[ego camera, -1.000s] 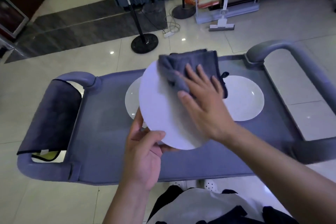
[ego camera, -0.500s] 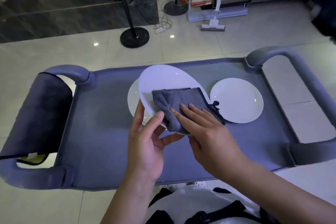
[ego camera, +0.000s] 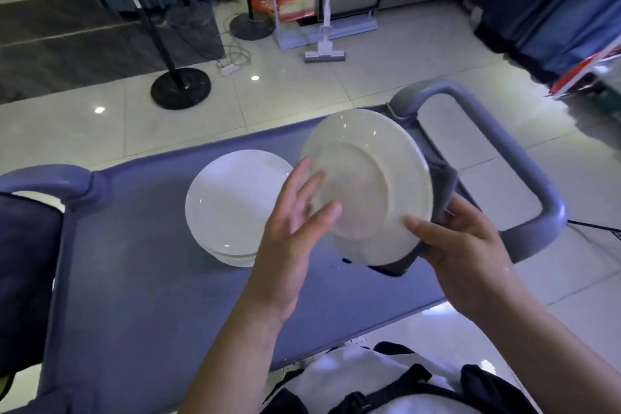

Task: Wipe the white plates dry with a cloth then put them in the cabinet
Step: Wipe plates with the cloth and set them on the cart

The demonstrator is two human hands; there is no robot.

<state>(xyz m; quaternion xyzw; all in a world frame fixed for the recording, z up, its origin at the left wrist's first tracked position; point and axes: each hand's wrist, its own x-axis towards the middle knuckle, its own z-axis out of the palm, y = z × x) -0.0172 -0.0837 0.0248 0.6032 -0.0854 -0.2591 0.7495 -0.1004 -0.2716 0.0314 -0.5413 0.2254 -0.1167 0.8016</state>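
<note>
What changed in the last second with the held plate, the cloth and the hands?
The held plate got flipped, underside up. The cloth went behind it with the right hand, which took the rim. The left hand let go, fingers open. The plate stack stayed on the cart.

plate [ego camera: 366,178]: flipped, underside up | cloth [ego camera: 443,185]: moved behind plate | left hand [ego camera: 295,222]: released, fingers straight

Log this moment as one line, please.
phase: wiping | round white plate: underside up | right hand: holds plate, grey cloth beneath | left hand: fingers on plate
</note>
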